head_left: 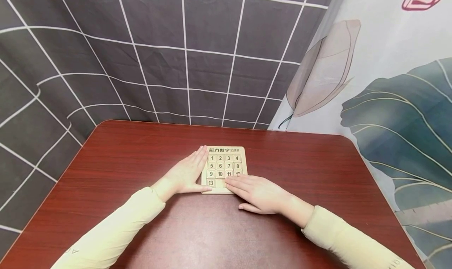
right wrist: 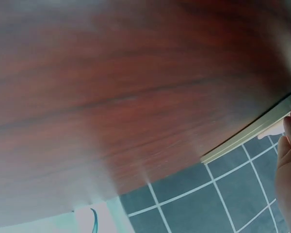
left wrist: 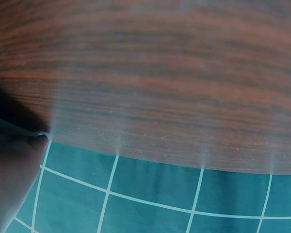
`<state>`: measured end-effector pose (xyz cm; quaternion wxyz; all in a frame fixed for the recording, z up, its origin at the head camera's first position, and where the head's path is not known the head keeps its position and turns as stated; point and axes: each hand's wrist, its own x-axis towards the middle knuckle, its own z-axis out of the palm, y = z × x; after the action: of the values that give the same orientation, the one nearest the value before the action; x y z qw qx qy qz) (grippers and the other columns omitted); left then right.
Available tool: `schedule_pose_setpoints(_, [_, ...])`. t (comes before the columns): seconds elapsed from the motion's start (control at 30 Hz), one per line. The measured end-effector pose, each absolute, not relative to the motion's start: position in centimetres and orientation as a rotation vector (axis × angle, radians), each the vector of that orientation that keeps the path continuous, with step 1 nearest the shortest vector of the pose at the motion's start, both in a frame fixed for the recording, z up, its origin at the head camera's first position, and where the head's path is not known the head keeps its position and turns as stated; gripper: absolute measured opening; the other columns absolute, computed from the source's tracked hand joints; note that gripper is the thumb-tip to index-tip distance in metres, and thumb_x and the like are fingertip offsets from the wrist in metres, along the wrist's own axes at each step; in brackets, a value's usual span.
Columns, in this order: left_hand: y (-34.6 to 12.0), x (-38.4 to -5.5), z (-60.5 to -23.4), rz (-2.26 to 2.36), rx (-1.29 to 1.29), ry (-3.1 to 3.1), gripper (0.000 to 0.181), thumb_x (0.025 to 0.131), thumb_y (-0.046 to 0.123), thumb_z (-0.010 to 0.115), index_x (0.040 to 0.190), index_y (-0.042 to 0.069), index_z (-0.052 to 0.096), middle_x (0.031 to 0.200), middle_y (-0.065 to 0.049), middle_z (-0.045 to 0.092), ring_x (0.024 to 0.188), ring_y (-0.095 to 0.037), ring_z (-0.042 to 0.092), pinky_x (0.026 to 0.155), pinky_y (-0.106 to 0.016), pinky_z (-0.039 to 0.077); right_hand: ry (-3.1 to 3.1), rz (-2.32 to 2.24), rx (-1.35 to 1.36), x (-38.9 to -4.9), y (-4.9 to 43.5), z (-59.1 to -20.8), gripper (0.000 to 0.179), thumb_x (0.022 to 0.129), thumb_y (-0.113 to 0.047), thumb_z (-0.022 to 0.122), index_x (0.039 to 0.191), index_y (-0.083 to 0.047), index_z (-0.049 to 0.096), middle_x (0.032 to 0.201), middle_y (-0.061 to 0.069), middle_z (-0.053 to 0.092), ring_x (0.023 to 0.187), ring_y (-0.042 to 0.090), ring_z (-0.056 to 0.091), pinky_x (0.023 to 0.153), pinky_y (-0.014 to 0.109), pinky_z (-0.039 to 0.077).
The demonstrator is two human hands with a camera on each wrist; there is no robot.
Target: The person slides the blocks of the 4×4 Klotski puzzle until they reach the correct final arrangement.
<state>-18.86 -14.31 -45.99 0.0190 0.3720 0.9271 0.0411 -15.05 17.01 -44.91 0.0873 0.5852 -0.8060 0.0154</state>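
A pale wooden number slide puzzle lies flat on the table, its rows of numbered tiles facing up. Tiles 1 to 11 and 13 are readable; 12 is partly covered. A bare slot shows right of the 13 tile. My left hand lies along the puzzle's left edge, fingers straight toward its top corner and thumb at the bottom corner. With extended fingers, my right hand touches the lower right tiles and hides that corner. In the right wrist view, the puzzle's side shows beside the fingers.
The puzzle rests on a reddish-brown wooden table with rounded far corners. A dark curtain with white grid lines hangs behind it. On the right hangs a pale curtain with leaf prints.
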Motion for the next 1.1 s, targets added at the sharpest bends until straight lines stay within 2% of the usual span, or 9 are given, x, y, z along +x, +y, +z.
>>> schedule_pose_setpoints(0.43, [-14.3, -18.9, -46.1, 0.135, 1.136, 2.871, 0.119, 0.092, 0.069, 0.066, 0.161, -0.018, 0.023, 0.171, -0.036, 0.020, 0.163, -0.044, 0.024, 0.134, -0.048, 0.028, -2.389, 0.098, 1.740, -15.2, 16.3, -45.4, 0.068, 0.102, -0.041, 0.068, 0.155, -0.002, 0.052, 0.160, 0.012, 0.056, 0.148, 0.025, 0.055, 0.122, 0.042, 0.048])
schedule_pose_setpoints(0.77, [-14.2, -18.8, -46.1, 0.162, 1.126, 2.862, 0.119, 0.092, 0.070, 0.065, 0.161, -0.017, 0.022, 0.172, -0.035, 0.019, 0.163, -0.044, 0.022, 0.134, -0.048, 0.028, -2.436, 0.073, 1.774, -15.3, 14.6, -45.1, 0.067, 0.106, -0.043, 0.061, 0.158, -0.003, 0.049, 0.163, 0.010, 0.052, 0.151, 0.024, 0.051, 0.126, 0.040, 0.044])
schedule_pose_setpoints(1.1, [-14.2, -18.8, -46.1, 0.140, 1.131, 2.865, 0.119, 0.092, 0.070, 0.065, 0.161, -0.017, 0.023, 0.172, -0.036, 0.019, 0.163, -0.044, 0.022, 0.134, -0.048, 0.027, -2.472, 0.116, 1.686, -14.6, 18.1, -44.8, 0.066, 0.102, -0.039, 0.068, 0.155, -0.002, 0.052, 0.162, 0.011, 0.053, 0.150, 0.026, 0.053, 0.124, 0.043, 0.046])
